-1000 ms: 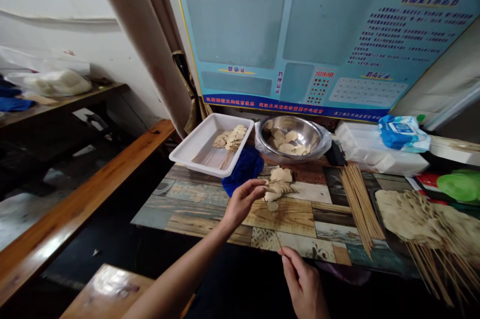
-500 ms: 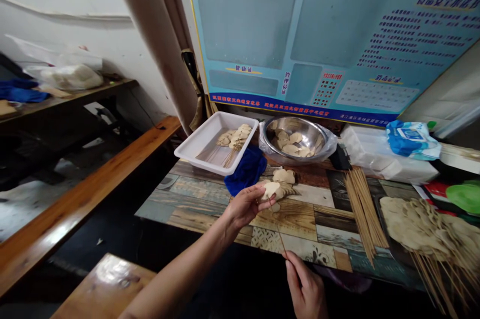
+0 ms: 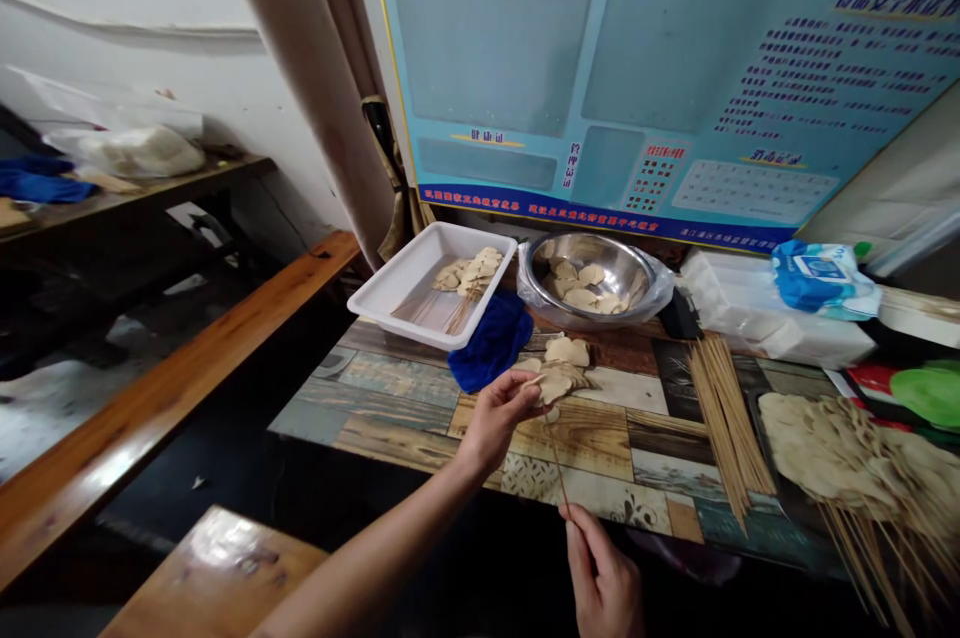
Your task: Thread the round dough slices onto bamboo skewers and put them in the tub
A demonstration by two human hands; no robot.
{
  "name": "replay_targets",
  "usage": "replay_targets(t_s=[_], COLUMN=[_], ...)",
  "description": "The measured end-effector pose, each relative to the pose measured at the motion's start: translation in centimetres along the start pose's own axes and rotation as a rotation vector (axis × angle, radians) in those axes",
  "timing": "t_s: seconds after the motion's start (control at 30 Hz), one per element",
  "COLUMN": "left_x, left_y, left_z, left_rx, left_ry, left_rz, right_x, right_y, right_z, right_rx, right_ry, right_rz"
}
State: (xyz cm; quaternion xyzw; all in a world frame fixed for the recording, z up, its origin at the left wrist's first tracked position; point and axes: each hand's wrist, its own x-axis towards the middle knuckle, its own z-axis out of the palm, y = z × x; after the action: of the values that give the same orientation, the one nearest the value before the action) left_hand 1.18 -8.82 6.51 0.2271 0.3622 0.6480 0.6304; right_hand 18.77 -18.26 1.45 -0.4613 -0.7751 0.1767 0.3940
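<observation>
My left hand [image 3: 501, 410] is closed in a pinch on pale flat food slices [image 3: 556, 381] threaded near the top of a thin bamboo skewer [image 3: 556, 463]. My right hand [image 3: 604, 580], at the bottom edge of the view, pinches the skewer's lower end. The skewer slants over a patterned table [image 3: 592, 438]. More loose slices [image 3: 568, 351] lie on the table just beyond my left hand.
A white tray [image 3: 409, 288] with skewered slices and a steel bowl [image 3: 592, 278] of slices stand at the back, a blue cloth [image 3: 491, 343] between them. Bare skewers [image 3: 724, 418] lie to the right beside a heap of finished skewers [image 3: 855, 458]. A wooden bench [image 3: 150, 408] runs on the left.
My left hand has turned the slices from flat-faced toward me to pushed along the skewer, and shifted slightly right. The right hand stays at the skewer's lower end.
</observation>
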Motion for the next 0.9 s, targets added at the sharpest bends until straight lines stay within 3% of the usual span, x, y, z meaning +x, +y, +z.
replay_targets(t_s=[0.23,0.37,0.43,0.57,0.67,0.77,0.9], left_x=[-1.9,-1.9,-0.4,4.3,7.0,8.0,7.6], left_y=[-3.3,-4.1,-3.3,-1.1,-0.6,-0.6,-0.2], left_z=[-0.6,-1.8,-2.8,-5.3,-6.6,-6.9,-6.0], left_rx=[0.03,0.231,0.515,1.264,1.549,1.53,1.086], left_ry=[-0.034,-0.105,-0.109,-0.075,-0.138,-0.165,-0.016], left_rz=[-0.127,-0.207,-0.052,0.465,0.572,0.575,0.418], right_x=[0.9,1.0,1.1,1.3,1.2,1.0,0.9], right_y=[-1.3,-0.6,-0.3,-0.1,-0.3,-0.3,-0.3], right_z=[0.2,0.1,-0.2,-0.8,-1.0,-1.1,-1.2], right_rx=[0.0,-0.032,-0.056,-0.08,-0.091,-0.097,-0.062], right_ry=[0.1,0.106,0.106,0.117,0.137,0.144,0.114], right_rz=[0.034,0.049,0.039,0.014,0.005,0.004,0.011])
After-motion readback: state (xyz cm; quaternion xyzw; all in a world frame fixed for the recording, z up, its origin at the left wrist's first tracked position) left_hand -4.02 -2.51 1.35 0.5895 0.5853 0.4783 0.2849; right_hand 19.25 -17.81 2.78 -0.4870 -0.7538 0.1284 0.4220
